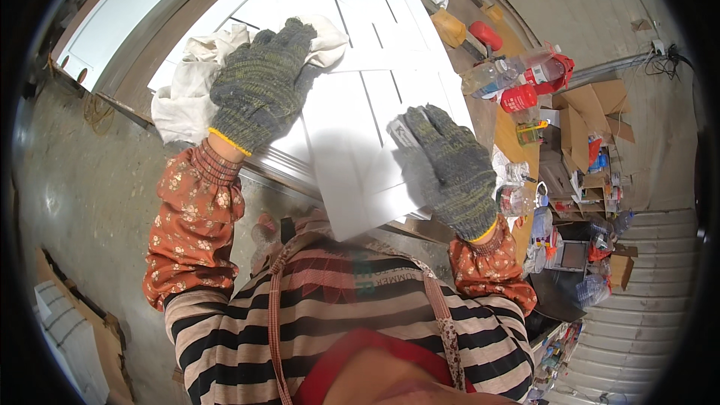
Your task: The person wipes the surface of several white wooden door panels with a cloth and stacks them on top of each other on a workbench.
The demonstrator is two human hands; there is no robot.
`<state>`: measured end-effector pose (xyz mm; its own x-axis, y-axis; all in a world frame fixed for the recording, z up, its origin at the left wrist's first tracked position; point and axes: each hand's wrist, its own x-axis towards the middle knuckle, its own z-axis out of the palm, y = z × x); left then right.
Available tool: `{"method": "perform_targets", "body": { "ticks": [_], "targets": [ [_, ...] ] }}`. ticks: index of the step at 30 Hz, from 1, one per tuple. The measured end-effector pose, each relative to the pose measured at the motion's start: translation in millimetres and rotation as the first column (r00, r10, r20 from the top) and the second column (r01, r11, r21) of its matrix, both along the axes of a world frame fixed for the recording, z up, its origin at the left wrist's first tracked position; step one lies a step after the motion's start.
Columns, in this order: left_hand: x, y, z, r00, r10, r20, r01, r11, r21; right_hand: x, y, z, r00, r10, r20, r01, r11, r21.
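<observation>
Both my hands wear dark knitted work gloves with yellow cuffs. My left hand [262, 82] is closed on a bunched white cloth [184, 101] that lies on the left part of a white grooved panel [330, 112]. Folds of the cloth stick out on both sides of the glove. My right hand [450, 165] lies over the right part of the panel, its fingers pressed together on a small pale grey pad [401, 135]. Most of that pad is hidden under the glove. The panel's near corner [356, 206] points toward my chest.
Plastic bottles [487, 75], a red can [517, 97] and a red-capped roll stand along the bench edge [525, 142] to the right. Beyond are open cardboard boxes [581, 124] and clutter. More white panels [124, 30] lie at the upper left; cardboard [90, 322] sits at lower left.
</observation>
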<state>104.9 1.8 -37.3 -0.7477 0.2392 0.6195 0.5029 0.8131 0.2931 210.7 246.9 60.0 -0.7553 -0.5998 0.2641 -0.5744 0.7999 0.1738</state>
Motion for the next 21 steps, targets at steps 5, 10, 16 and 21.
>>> {"method": "perform_targets", "body": {
  "ticks": [5, 10, 16, 21],
  "targets": [
    [1, 1, 1, 1.0, -0.017, 0.004, 0.017, 1.0, 0.002, -29, -48, -9, 0.968, -0.172, 0.181, 0.19, 0.978, -0.087],
    [8, 5, 7, 0.999, -0.028, 0.044, 0.03, 0.999, -0.045, -38, -63, -22, 0.932, -0.296, 0.209, 0.31, 0.95, -0.038],
    [10, 8, 23, 0.99, -0.01, 0.14, 0.025, 0.994, -0.105, -19, -48, -21, 0.917, -0.314, 0.245, 0.307, 0.949, 0.067],
    [10, 8, 26, 0.987, 0.006, 0.163, 0.016, 0.991, -0.132, -32, -62, -3, 0.94, -0.284, 0.187, 0.274, 0.959, 0.077]
  ]
}}
